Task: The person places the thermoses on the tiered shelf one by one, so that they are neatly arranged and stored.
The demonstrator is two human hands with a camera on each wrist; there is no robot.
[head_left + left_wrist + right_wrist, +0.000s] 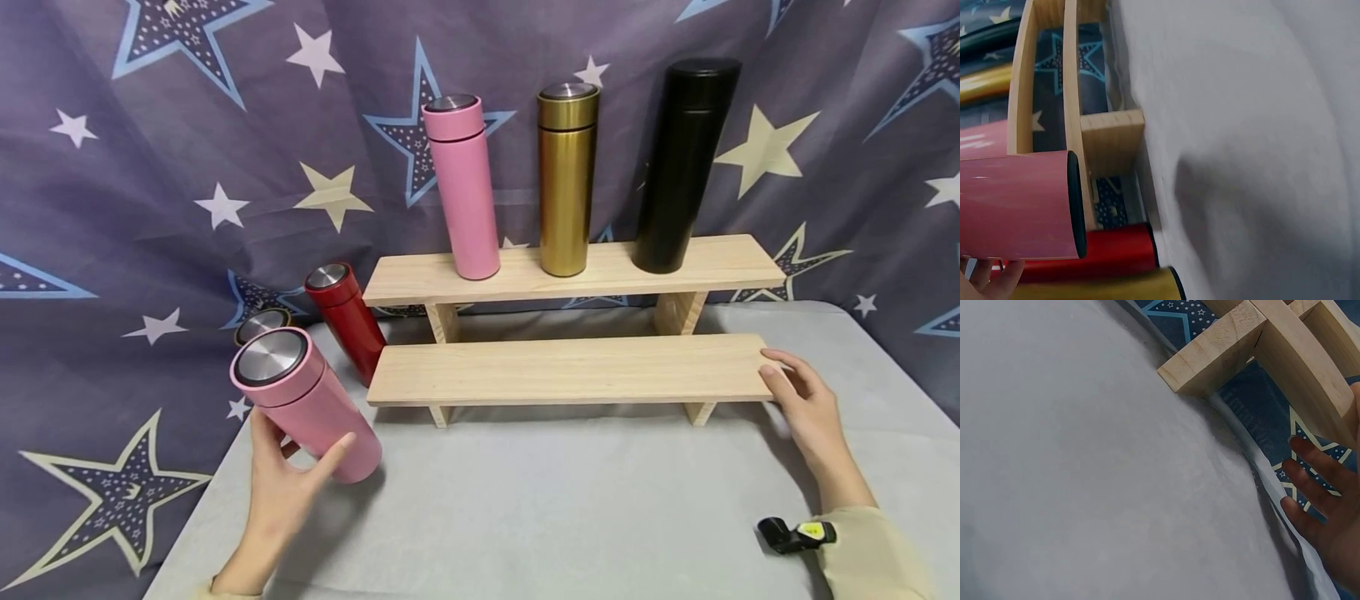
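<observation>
My left hand grips a pink thermos bottle with a steel-topped lid; its thumb lies across the front. In the left wrist view the base of this pink bottle hangs above the table, higher than the bases of the red bottle and gold bottle behind it. At the right end of the lower board of a two-tier wooden shelf, my right hand touches the board with thumb and index finger. Its other fingers extend loosely below the board in the right wrist view.
On the upper board stand a pink bottle, a gold bottle and a taller black bottle. A red bottle stands by the shelf's left end. A star-patterned cloth hangs behind the grey-covered table.
</observation>
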